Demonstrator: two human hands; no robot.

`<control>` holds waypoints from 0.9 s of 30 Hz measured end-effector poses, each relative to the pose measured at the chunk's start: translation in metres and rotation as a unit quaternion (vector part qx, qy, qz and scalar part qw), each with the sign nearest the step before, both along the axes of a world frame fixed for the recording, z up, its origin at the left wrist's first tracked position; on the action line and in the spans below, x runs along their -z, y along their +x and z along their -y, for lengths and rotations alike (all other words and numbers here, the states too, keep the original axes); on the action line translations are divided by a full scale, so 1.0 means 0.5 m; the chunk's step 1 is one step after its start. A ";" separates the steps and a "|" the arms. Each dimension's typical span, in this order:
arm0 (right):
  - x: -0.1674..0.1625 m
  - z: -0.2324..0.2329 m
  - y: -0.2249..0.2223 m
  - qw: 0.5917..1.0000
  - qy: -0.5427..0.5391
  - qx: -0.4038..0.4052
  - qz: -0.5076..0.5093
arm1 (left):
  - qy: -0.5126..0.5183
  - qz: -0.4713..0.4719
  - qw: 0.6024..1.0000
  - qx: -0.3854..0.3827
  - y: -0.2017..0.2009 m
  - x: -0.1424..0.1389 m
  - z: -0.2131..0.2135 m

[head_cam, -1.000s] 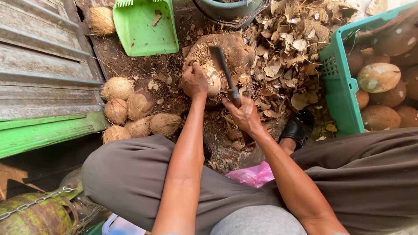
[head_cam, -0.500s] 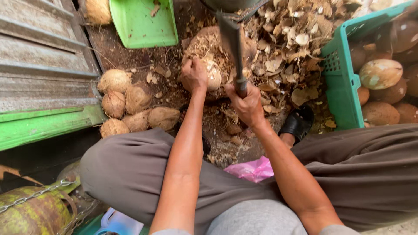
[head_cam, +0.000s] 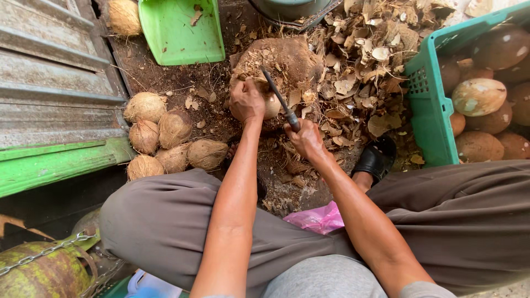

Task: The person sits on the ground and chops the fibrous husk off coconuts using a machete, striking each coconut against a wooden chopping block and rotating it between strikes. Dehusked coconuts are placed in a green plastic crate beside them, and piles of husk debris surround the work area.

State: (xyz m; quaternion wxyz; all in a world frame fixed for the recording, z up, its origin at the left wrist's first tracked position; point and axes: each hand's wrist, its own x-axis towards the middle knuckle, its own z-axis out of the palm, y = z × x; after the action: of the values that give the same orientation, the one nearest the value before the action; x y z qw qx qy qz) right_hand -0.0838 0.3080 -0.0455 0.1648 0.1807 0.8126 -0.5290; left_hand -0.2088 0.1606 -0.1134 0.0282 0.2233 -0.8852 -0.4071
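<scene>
My left hand (head_cam: 246, 101) grips a pale, partly husked coconut (head_cam: 271, 105) and holds it down on a round wooden chopping block (head_cam: 287, 58). A dark-bladed knife (head_cam: 280, 102) is in my right hand (head_cam: 305, 138), which is closed on the handle. The blade lies across the coconut, its tip pointing up and left. My knees in grey trousers spread to both sides below.
Several husked brown coconuts (head_cam: 174, 140) lie on the ground to the left. A green dustpan (head_cam: 179, 30) sits at top left, a heap of husk scraps (head_cam: 370, 60) to the right of the block. A green crate (head_cam: 428, 107) holds more coconuts. A black sandal (head_cam: 376, 158) and pink bag (head_cam: 317, 217) are near my leg.
The knife was raised upright half a second ago and has come down onto the coconut. My left hand has stayed on the coconut.
</scene>
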 end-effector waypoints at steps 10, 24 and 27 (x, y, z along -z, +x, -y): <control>-0.036 -0.012 0.014 0.994 -0.055 0.051 -0.083 | -0.231 -0.200 0.938 0.161 0.005 0.034 0.029; -0.020 0.004 0.009 0.999 0.008 -0.010 0.035 | -0.019 -0.121 0.989 0.089 0.009 0.001 0.024; -0.023 -0.006 0.011 0.994 -0.038 0.022 -0.098 | -0.001 -0.082 0.994 0.072 0.010 0.011 0.026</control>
State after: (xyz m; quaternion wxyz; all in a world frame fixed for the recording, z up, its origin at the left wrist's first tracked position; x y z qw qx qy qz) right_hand -0.0782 0.3111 -0.0337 0.0793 0.1398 0.8001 -0.5779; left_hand -0.2038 0.1478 -0.1192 0.0714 0.1245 -0.8940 -0.4245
